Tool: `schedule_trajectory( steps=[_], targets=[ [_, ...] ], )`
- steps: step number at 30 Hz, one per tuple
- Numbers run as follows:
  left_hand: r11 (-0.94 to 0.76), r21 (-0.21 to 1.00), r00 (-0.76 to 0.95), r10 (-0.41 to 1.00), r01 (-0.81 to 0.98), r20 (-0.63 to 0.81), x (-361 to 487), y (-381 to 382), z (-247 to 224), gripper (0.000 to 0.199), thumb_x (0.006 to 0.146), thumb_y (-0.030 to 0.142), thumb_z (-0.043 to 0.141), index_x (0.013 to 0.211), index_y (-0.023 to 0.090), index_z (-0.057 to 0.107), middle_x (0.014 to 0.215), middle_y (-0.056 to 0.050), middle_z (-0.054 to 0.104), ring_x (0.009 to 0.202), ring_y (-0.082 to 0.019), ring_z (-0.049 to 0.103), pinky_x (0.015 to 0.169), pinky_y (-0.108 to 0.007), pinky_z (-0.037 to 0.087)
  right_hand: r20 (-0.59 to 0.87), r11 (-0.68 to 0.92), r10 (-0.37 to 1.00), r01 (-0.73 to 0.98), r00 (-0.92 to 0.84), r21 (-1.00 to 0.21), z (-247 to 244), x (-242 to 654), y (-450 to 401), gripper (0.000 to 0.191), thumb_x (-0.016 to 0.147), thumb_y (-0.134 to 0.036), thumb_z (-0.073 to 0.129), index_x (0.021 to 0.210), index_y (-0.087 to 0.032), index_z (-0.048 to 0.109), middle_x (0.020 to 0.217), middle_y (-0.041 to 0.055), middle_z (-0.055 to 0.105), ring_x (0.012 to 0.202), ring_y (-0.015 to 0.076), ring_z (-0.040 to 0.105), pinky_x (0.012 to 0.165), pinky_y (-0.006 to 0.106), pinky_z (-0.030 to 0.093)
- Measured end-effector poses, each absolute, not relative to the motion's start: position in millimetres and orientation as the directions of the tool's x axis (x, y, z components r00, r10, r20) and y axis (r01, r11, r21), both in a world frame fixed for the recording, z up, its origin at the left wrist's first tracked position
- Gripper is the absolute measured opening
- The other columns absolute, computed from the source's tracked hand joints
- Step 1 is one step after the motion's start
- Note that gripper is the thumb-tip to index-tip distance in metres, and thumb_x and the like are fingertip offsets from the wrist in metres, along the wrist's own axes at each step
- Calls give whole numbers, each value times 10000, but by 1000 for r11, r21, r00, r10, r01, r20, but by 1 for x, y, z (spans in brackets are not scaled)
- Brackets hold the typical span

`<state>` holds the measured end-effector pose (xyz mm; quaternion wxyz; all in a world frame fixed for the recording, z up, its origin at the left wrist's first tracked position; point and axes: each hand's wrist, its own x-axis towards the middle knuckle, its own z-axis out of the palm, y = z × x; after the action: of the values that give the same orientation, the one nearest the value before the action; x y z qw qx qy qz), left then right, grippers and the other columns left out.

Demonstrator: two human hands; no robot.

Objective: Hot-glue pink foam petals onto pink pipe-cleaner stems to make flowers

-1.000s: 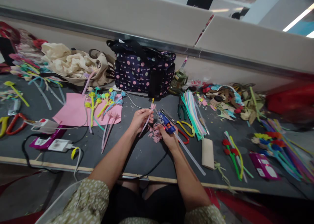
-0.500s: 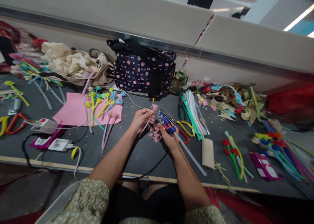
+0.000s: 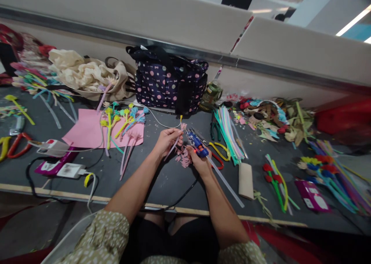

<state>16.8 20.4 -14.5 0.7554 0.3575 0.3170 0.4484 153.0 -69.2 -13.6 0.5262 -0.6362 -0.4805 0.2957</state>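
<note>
My left hand (image 3: 169, 139) pinches a pale lilac stem (image 3: 173, 148) with a small pink tuft (image 3: 183, 127) at its upper end. Close by on the right, my right hand (image 3: 199, 160) is wrapped round a blue glue gun (image 3: 196, 141), whose nozzle points up and left toward the tuft. A long clear glue stick (image 3: 227, 183) sticks out of the gun's back end. Beneath and between my hands lies a small heap of pink cut pieces (image 3: 184, 158). Several finished-looking stems with tufted heads (image 3: 109, 121) rest on a pink sheet (image 3: 84, 131) to the left.
Behind my hands stand a dark patterned bag (image 3: 162, 78) with a phone (image 3: 184, 98) against it, and a green bottle (image 3: 212, 94). Yellow-handled pliers (image 3: 223, 152) and a bundle of pastel stems (image 3: 227, 132) lie right. A black cord (image 3: 182, 196) crosses the table's front edge.
Almost nothing differs. The glue gun's tip has shifted very slightly beside the pink tuft; both hands keep their holds.
</note>
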Motion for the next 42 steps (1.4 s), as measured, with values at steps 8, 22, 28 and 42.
schedule_trajectory(
  steps=[8, 22, 28, 42],
  targets=[
    [338, 824, 391, 907, -454, -157, 17, 21, -14, 316, 629, 328, 813, 784, 104, 654, 623, -21, 648, 477, -103, 607, 482, -199, 501, 135, 9, 927, 341, 349, -940, -18, 154, -69, 401, 714, -582, 675, 721, -182, 639, 508, -31, 528, 458, 124, 474, 477, 251, 399],
    [337, 824, 374, 912, -456, -165, 17, 21, -14, 334, 623, 338, 818, 794, 103, 653, 632, -23, 648, 479, -105, 607, 480, -202, 501, 112, -2, 937, 326, 331, -945, -16, 154, -69, 378, 720, -535, 689, 801, -166, 689, 564, -5, 602, 492, 131, 510, 494, 244, 405],
    [327, 824, 374, 915, -463, -153, 17, 21, -13, 320, 626, 328, 816, 789, 103, 657, 632, -24, 651, 477, -102, 605, 477, -199, 500, 102, -11, 942, 334, 320, -943, -14, 154, -69, 351, 729, -521, 687, 775, -173, 671, 553, -12, 585, 494, 127, 492, 495, 239, 394],
    [275, 826, 314, 941, -492, -126, 14, 28, -21, 302, 640, 332, 803, 786, 107, 666, 617, -19, 645, 461, -88, 587, 485, -193, 495, 262, 15, 864, 496, 431, -868, -17, 165, -62, 297, 783, -507, 606, 771, -213, 564, 646, -25, 563, 597, 152, 508, 626, 273, 425]
  ],
)
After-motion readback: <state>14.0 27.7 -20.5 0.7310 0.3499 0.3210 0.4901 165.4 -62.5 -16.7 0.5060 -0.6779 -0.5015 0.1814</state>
